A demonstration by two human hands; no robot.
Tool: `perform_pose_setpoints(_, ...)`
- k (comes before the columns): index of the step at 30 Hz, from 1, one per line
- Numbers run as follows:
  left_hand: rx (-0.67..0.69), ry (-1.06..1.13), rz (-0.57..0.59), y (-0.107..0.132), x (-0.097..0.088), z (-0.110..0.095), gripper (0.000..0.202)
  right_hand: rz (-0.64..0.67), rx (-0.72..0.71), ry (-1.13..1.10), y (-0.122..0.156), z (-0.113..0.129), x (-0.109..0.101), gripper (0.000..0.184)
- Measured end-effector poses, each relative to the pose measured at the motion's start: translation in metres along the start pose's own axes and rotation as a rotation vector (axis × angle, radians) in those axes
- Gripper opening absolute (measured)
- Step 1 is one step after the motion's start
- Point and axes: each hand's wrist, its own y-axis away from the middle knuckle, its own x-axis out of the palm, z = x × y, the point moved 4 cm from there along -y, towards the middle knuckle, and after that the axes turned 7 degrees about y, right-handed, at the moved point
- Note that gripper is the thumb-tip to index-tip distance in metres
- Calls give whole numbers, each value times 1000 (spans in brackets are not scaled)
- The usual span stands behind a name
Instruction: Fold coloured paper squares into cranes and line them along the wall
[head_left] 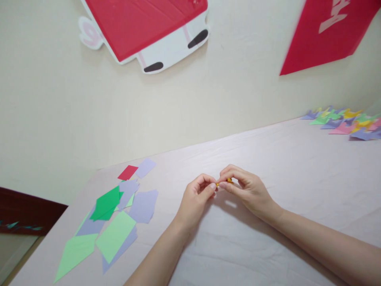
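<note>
Above the middle of the table, my left hand (pixel 194 200) and my right hand (pixel 252 192) meet at the fingertips. Between them is a small folded piece of yellow paper (pixel 229 180), mostly hidden by the fingers. My left thumb and index finger pinch one end of it. On the other side, my right thumb and fingers are closed on it, and a bit of yellow shows past the right thumb. Both hands are held slightly over the pale cloth, with a shadow beneath them.
To the left lie loose paper sheets: light green (pixel 116 235), dark green (pixel 107 201), lavender (pixel 144 205) and a small red one (pixel 127 172). Several folded paper shapes (pixel 342 126) stand at the far right. A wall (pixel 238 99) with red decorations borders the cloth-covered table (pixel 268 155).
</note>
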Motion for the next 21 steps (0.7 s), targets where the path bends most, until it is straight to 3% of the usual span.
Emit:
perform_pose_setpoints(4,211,-297,-50,3,3,-9,9,8,88,-108,0,-7,3,11)
perform_pose_setpoints(16,359,-481,-134,8,5,-10,11,51,178,-165,3,-8,9,11)
perform_pose_setpoints(21,401,-556,-132,12,8,-9,12,82,309,-268,6,-15,14,18)
